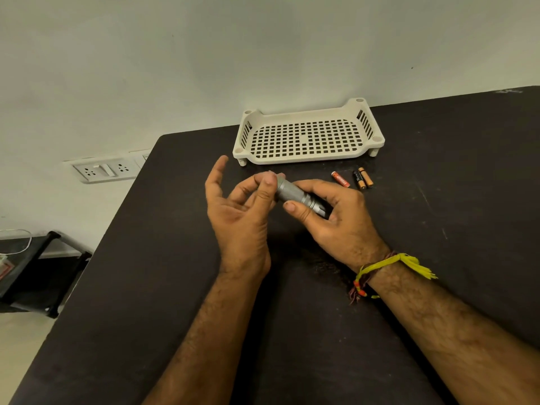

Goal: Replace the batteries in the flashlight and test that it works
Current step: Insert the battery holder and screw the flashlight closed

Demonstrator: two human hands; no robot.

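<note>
Silver flashlight gripped by both hands.

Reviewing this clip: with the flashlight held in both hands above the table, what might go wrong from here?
The flashlight is held in the air by the right hand while the left hand works only its end with fingertips; it may slip. The three loose batteries lie on the bare table, outside the tray, and may roll or get mixed.

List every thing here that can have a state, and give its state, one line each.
Flashlight: held above the table, lying sideways, no light seen.
Right hand: grips the flashlight's head end.
Left hand: fingertips pinch the tail end.
Red battery: loose on the table.
Two black-orange batteries: loose, side by side.
Tray: upright, nothing in it.
</note>
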